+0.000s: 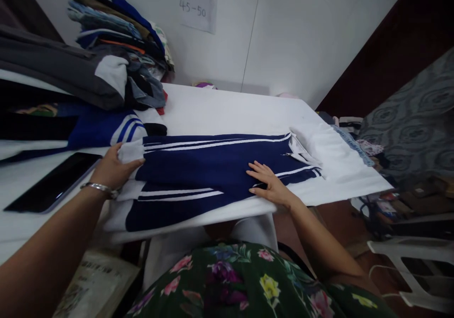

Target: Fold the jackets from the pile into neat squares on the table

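Observation:
A pair of navy trousers point(198, 164) with white side stripes lies flat across the white-covered table point(227, 114). Its white cuffs point(122, 192) point left, and the opening with a white lining point(300, 148) is at the right. My left hand point(112, 168), with a silver bracelet on the wrist, rests at the upper cuff, thumb and forefinger spread; its other fingers are partly hidden. On the right half of the trousers, near the front edge, my right hand point(269, 185) lies with fingers stretched out. A dark phone point(53, 183) lies just left of my left hand.
Folded clothes form a tall stack point(117, 29) at the back left. Grey trousers point(60, 67) and a blue striped garment point(95, 126) lie in front of it. Beyond the table's right end are more clothes point(354, 128) and a white plastic stool point(407, 270).

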A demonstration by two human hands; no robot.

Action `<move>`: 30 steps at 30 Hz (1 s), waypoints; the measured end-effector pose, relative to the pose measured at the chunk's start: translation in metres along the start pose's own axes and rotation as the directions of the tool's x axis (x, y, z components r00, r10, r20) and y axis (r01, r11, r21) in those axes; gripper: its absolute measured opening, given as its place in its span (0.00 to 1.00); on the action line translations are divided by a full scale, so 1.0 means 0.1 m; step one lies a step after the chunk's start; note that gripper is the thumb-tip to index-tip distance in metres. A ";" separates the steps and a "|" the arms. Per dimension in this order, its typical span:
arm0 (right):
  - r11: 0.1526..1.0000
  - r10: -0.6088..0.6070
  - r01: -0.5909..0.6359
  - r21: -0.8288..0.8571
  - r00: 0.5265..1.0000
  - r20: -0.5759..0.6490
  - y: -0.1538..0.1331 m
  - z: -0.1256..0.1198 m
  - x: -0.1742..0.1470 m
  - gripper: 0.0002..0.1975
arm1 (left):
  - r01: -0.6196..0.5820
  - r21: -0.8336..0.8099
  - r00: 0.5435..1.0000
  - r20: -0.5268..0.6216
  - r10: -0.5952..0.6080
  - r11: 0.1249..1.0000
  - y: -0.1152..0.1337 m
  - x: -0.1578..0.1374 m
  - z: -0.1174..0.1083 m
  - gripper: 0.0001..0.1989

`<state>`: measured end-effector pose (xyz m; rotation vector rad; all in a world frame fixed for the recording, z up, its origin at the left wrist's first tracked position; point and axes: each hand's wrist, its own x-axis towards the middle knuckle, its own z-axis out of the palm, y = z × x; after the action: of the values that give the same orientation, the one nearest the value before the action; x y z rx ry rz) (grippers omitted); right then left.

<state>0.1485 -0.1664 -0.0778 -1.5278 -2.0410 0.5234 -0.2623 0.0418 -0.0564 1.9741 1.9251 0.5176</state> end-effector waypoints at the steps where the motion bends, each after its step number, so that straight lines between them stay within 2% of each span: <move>1: 1.000 -0.021 0.021 -0.018 1.000 -0.002 -0.02 0.02 0.00 0.29 | 0.001 0.039 1.000 -0.026 0.000 0.999 0.04 -0.05 -0.03 0.43; 2: 0.998 -0.043 0.043 -0.041 0.999 -0.003 -0.05 0.04 0.00 0.28 | -0.017 0.064 0.997 -0.076 0.022 0.998 0.08 -0.11 -0.06 0.42; 4: 0.992 -0.086 0.085 -0.088 0.996 -0.002 -0.10 0.07 0.01 0.25 | -0.172 0.124 0.964 -0.181 0.193 0.977 0.20 -0.25 -0.11 0.38; 6: 0.987 -0.113 0.112 -0.117 0.994 -0.001 -0.13 0.11 0.03 0.21 | -0.401 0.154 0.885 -0.191 0.425 0.903 0.32 -0.40 -0.12 0.32; 9: 0.993 -0.103 0.100 -0.063 0.994 -0.041 -0.13 0.16 0.08 0.14 | -0.670 0.101 0.736 -0.036 0.676 0.735 0.45 -0.60 -0.03 0.26; 11: 0.997 -0.051 0.058 0.055 0.991 -0.128 -0.13 0.19 0.11 0.12 | -0.746 0.050 0.666 0.085 0.741 0.665 0.48 -0.67 0.07 0.25; 12: 0.990 -0.013 0.038 0.134 0.983 -0.181 -0.13 0.20 0.13 0.12 | -0.757 0.040 0.652 0.132 0.747 0.653 0.48 -0.69 0.12 0.25; 14: 0.959 0.070 0.008 0.282 0.962 -0.264 -0.14 0.22 0.17 0.12 | -0.754 0.051 0.651 0.193 0.735 0.655 0.46 -0.70 0.19 0.25; 16: 0.931 0.130 -0.012 0.366 0.945 -0.300 -0.15 0.24 0.20 0.13 | -0.743 0.078 0.665 0.206 0.718 0.665 0.45 -0.69 0.24 0.24; 23: 0.932 0.147 -0.015 0.363 0.930 -0.338 -0.19 0.26 0.24 0.13 | -0.715 0.090 0.697 0.164 0.698 0.693 0.47 -0.67 0.23 0.21; 25: 0.939 0.123 0.014 0.345 0.920 -0.372 -0.17 0.26 0.24 0.12 | -0.709 0.088 0.705 0.140 0.696 0.700 0.47 -0.68 0.23 0.22; 27: 0.964 0.070 0.030 0.265 0.930 -0.360 -0.15 0.28 0.23 0.12 | -0.716 0.093 0.697 0.146 0.702 0.691 0.45 -0.69 0.24 0.22; 30: 0.998 -0.007 0.020 0.060 0.977 -0.211 -0.12 0.30 0.20 0.11 | -0.742 0.097 0.668 0.195 0.719 0.663 0.40 -0.71 0.24 0.23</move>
<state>0.1158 -0.1505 -0.0906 -1.4661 -1.8555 0.3965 -0.2166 -0.0297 -0.0600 2.7996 1.0244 0.3823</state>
